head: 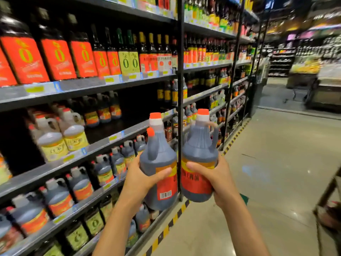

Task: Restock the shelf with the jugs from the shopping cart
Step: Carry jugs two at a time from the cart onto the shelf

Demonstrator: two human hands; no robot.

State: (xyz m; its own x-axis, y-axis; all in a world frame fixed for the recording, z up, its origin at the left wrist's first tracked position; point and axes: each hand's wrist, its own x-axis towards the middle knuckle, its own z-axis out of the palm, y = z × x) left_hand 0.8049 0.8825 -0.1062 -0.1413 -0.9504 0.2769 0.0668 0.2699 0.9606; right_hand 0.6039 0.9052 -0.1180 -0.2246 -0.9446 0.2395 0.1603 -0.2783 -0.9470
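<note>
I hold two dark sauce jugs upright in front of me, side by side and almost touching. My left hand point(142, 178) grips the body of the left jug point(159, 156), which has an orange cap and a red label with a barcode. My right hand point(215, 179) wraps around the right jug point(200, 150), of the same kind, its handle facing right. Both jugs hover in the aisle just right of the shelf point(103, 143). That shelf has a dark gap between the yellow-labelled jugs point(60, 139) and the upright post point(180, 100). The shopping cart point(330, 198) shows only as a frame edge at the far right.
Shelves of bottles and jugs run along the whole left side, above and below the gap. A yellow-black striped strip point(166, 230) marks the shelf base on the floor. The aisle floor point(276, 163) stretches ahead toward produce stands at the back right.
</note>
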